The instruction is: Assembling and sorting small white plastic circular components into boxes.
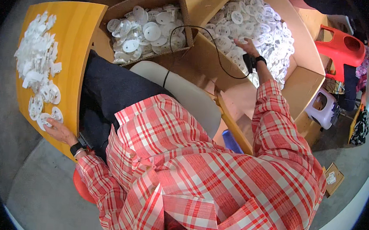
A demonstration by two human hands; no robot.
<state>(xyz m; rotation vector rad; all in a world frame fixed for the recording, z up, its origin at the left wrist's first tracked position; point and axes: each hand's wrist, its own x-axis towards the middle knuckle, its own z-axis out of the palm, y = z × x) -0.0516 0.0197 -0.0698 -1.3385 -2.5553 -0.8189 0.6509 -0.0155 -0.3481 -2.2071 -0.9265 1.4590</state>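
My left hand (61, 133) is at the near edge of the yellow table (76, 35), its fingers closed on a round white plastic disc (43, 121). Other such discs lie right beside it, next to a heap of small white plastic pieces (36, 55) along the table. On the far right, my right hand (248, 48) is stretched over a big cardboard box (301, 42) full of white discs (259, 24). Its fingers are apart, and nothing shows in them. A black device is strapped at that wrist, with a cable running from it.
A smaller cardboard box (185, 12), also holding white discs, stands between the table and the big box. A pale stool seat (185, 98) is in front of me. Red (343, 49) and lilac (322, 105) plastic stools stand at the right. Another person's arm (299, 1) shows at the top right.
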